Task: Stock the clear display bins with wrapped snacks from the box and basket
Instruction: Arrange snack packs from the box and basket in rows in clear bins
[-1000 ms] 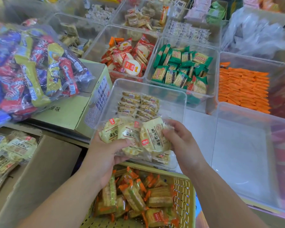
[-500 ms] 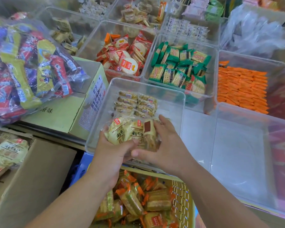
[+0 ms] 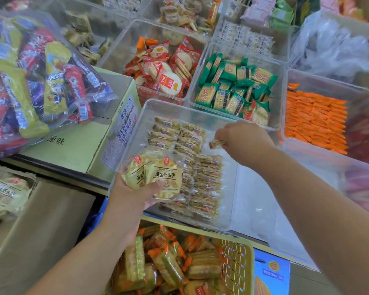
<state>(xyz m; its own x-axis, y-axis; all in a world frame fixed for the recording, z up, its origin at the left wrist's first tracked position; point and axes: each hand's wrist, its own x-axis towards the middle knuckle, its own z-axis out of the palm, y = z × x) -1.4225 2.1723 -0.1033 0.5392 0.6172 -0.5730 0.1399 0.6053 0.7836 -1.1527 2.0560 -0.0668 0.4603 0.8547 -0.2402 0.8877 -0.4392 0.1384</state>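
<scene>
Wrapped snacks (image 3: 156,177), a small stack of round biscuit packs in clear film, lay in the left hand (image 3: 134,196), whose thumb and fingers curled round them just above the near left corner of the clear bin (image 3: 230,188). The right hand (image 3: 243,141) reached over the bin's far side, fingertips pinching one small pack (image 3: 216,144) above the rows of like packs (image 3: 200,173) lying inside. Nearer than the bin stood the yellow basket (image 3: 237,258) holding orange-ended packs (image 3: 168,267), and at far left the cardboard box (image 3: 51,209) held more pale biscuit packs (image 3: 6,192).
</scene>
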